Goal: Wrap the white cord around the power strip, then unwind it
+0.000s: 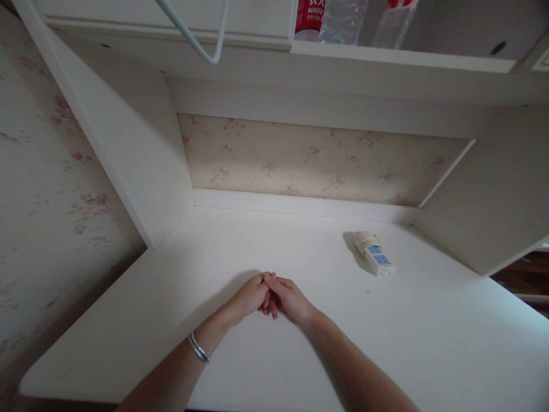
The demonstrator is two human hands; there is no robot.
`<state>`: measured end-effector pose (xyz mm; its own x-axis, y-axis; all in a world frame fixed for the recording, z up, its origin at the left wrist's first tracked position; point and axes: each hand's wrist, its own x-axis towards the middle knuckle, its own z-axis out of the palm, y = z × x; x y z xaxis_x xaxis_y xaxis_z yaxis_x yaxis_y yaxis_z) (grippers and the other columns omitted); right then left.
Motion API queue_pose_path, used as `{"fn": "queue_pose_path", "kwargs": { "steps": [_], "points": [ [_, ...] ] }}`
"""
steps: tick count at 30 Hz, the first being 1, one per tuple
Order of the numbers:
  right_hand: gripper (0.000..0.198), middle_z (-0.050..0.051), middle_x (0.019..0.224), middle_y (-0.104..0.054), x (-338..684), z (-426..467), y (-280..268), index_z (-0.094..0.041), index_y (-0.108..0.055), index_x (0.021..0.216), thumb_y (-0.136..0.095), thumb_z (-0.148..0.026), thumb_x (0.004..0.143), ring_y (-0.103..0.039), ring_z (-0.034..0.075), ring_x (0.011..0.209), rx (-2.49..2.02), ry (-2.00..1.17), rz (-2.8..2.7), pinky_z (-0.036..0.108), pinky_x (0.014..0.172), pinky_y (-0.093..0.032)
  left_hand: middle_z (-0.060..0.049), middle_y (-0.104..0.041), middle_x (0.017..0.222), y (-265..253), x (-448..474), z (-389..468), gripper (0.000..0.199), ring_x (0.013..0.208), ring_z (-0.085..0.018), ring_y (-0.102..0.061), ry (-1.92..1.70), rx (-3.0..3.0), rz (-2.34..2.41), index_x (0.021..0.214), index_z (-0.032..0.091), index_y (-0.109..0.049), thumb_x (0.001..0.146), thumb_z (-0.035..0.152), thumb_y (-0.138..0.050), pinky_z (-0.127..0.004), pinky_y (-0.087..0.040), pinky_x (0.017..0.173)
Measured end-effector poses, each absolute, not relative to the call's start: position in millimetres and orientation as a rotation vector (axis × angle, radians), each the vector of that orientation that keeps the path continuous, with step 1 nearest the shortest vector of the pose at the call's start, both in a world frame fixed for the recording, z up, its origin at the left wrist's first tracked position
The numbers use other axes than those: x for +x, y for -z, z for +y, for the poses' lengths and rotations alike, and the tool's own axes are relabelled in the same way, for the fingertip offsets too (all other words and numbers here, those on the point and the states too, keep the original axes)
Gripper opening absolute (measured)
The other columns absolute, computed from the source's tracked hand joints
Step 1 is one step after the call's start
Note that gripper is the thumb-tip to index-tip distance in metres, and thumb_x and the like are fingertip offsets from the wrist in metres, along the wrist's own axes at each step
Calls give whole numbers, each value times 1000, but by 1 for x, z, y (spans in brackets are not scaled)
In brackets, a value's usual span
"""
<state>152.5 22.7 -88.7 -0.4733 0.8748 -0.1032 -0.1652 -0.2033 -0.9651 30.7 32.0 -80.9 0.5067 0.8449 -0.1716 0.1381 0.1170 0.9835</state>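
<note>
My left hand (pixel 251 295) and my right hand (pixel 295 300) are clasped together above the white desktop (pixel 180 274), near its middle. The fingers of both are curled in against each other, and the thumbs meet on top. No object shows between them, though the inside of the palms is hidden. Around my left wrist sits a silver bracelet (pixel 198 347). Beyond my right hand, further back and to the right, lies a white power strip (pixel 381 261) with blue socket faces and its white cord (pixel 365 239) wound around one end. Neither hand touches it.
White side panels (pixel 141 149) rise at left and right. An overhead shelf (pixel 398 57) holds a red-labelled bottle (pixel 309 20) and clear plastic bottles (pixel 343 23). A pale bent rod (pixel 193 40) hangs down at the top. Flowered wallpaper (pixel 274 160) covers the back.
</note>
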Motion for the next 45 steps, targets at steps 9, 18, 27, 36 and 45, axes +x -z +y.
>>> {"fn": "queue_pose_path", "kwargs": {
  "steps": [9, 18, 27, 36, 45],
  "points": [
    [62, 5, 47, -58, 152, 23, 89, -11, -58, 54, -45, -64, 83, -48, 9, 36, -898, -1771, -1298, 20, 36, -35, -2, -52, 39, 79, 31, 31, 58, 37, -13, -48, -652, 1380, 956, 55, 17, -48, 83, 65, -33, -24, -33, 40],
    [61, 6, 49, -59, 153, 23, 91, -11, -59, 54, -44, -60, 86, -48, 9, 36, -881, -1765, -1305, 21, 36, -34, -2, -53, 39, 82, 31, 33, 59, 36, -12, -46, -661, 1392, 941, 53, 17, -47, 85, 64, -31, -23, -32, 39],
    [60, 6, 50, -59, 153, 23, 93, -11, -59, 55, -44, -60, 86, -48, 9, 36, -887, -1765, -1300, 20, 36, -35, -3, -52, 38, 82, 30, 32, 61, 36, -12, -48, -660, 1384, 933, 50, 17, -45, 85, 64, -31, -23, -32, 39],
    [61, 5, 52, -59, 154, 24, 95, -11, -59, 57, -44, -63, 84, -49, 8, 38, -896, -1764, -1309, 20, 36, -35, -4, -54, 40, 85, 30, 33, 62, 37, -12, -48, -661, 1390, 940, 50, 16, -47, 85, 64, -31, -24, -33, 40],
    [60, 5, 49, -59, 153, 24, 93, -11, -59, 56, -44, -61, 85, -49, 9, 37, -892, -1771, -1309, 21, 36, -35, -3, -52, 38, 82, 31, 32, 63, 37, -12, -49, -659, 1384, 953, 49, 16, -47, 83, 67, -31, -23, -33, 39]
  ]
}}
